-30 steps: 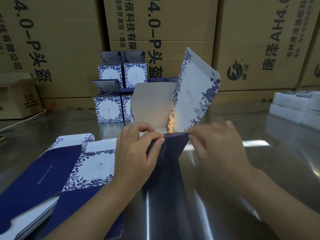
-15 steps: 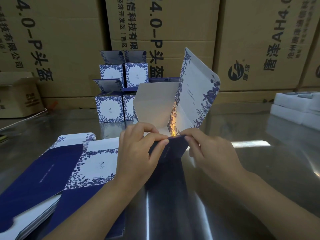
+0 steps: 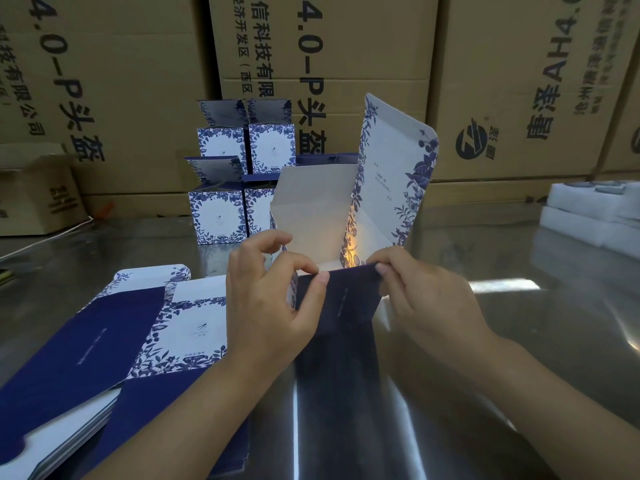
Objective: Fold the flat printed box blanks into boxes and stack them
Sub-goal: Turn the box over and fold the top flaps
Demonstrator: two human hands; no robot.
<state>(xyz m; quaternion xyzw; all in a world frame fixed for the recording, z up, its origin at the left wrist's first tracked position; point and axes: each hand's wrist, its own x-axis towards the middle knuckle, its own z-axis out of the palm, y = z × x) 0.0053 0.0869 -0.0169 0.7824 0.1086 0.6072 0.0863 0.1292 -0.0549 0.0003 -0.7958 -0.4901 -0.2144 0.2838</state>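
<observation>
A: How is the box (image 3: 317, 202) expected to handle, and where is it found?

B: It is found half-folded, upright on the table (image 3: 519, 341), between the two hands and in front of the stack (image 3: 218, 216) of finished boxes; thin printed card is judged light, stiff across its panels and weak at the creases; the printed face may be found slippery; it is best taken at panel edges, near the folds, so that no dent is pressed into the print

A: And how are the hands seen?

B: The top edge of the navy panel (image 3: 339, 299) is pinched at its left corner by the left hand (image 3: 266, 299), thumb in front; the right corner is pinched by the right hand (image 3: 426, 299); nothing else is held; the tall flowered flap (image 3: 394, 168) is left standing free

A: What is hidden or hard to make out?

B: The base is covered by the navy panel and the hands, so it cannot be told whether the bottom is locked; the blanks (image 3: 86, 344) at the left are cut off by the frame and cannot be counted; the small print is not legible; the white items (image 3: 581, 216) at the right edge are cut off too
</observation>
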